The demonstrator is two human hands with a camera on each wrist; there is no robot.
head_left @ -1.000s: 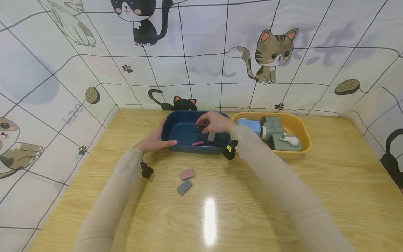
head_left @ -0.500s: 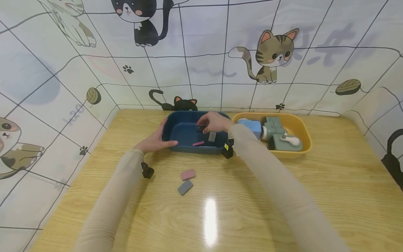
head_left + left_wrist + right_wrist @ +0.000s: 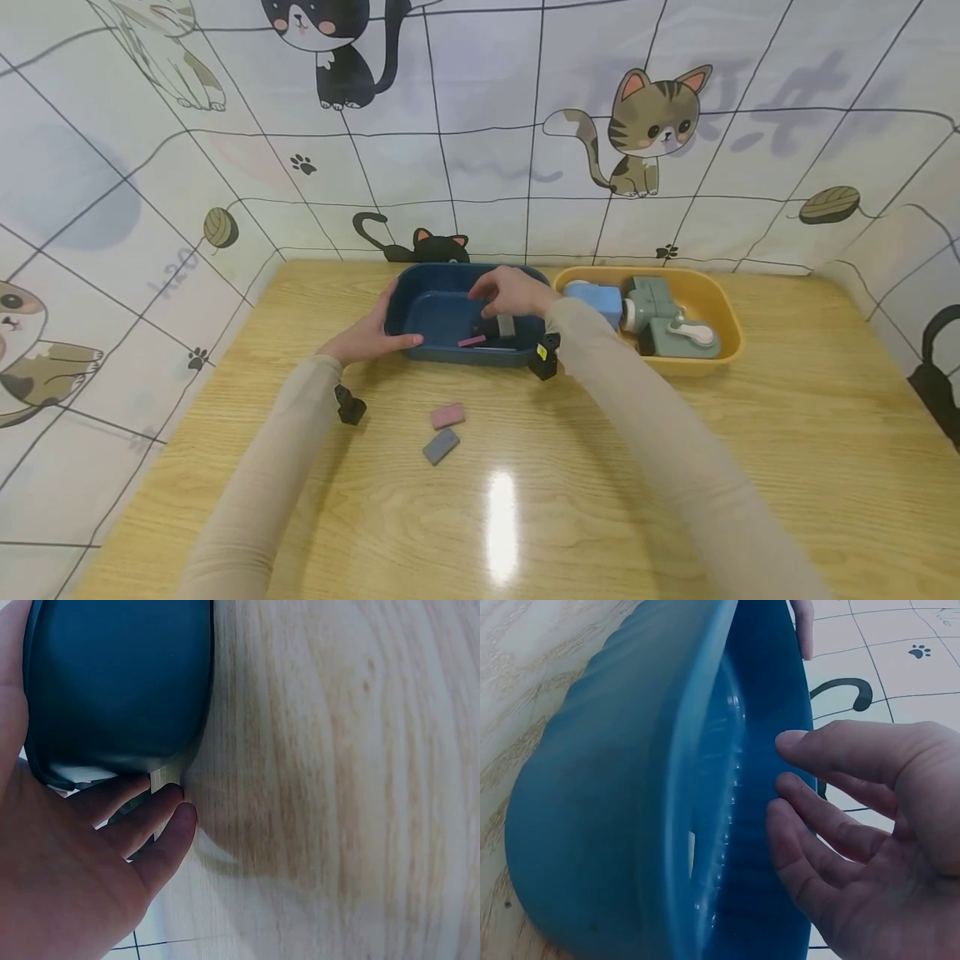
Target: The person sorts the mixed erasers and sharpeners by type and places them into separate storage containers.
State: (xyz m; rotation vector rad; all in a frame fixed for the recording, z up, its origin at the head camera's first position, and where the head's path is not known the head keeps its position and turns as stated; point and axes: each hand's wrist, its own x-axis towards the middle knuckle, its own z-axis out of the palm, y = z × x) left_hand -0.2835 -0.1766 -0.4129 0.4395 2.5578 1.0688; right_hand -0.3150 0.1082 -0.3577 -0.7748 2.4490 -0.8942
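Note:
My left hand [image 3: 366, 335] holds the left end of a dark blue plastic tub [image 3: 438, 355], thumb along the near side. In the left wrist view several fingers lie by the tub's outer wall [image 3: 124, 682]. Over the tub's right half hovers my right hand [image 3: 516, 292]. Nothing sits between its parted, relaxed fingers [image 3: 784, 832] in the right wrist view. Beneath it, inside the tub, lie a dark block [image 3: 486, 328], partly in shadow, a grey block [image 3: 506, 327] and a thin pink piece [image 3: 472, 341].
A pink flat block [image 3: 447, 416] and a grey flat block [image 3: 441, 447] lie on the wooden table [image 3: 600, 500] in front of the tub. To the right stands a yellow tub [image 3: 731, 342] with blue and grey-green toy parts. A cat-print cloth [image 3: 487, 167] hangs behind.
The dark block has left my right fingers and now lies lower, on the tub floor beside the grey block. Both hands stay in nearly the same place.

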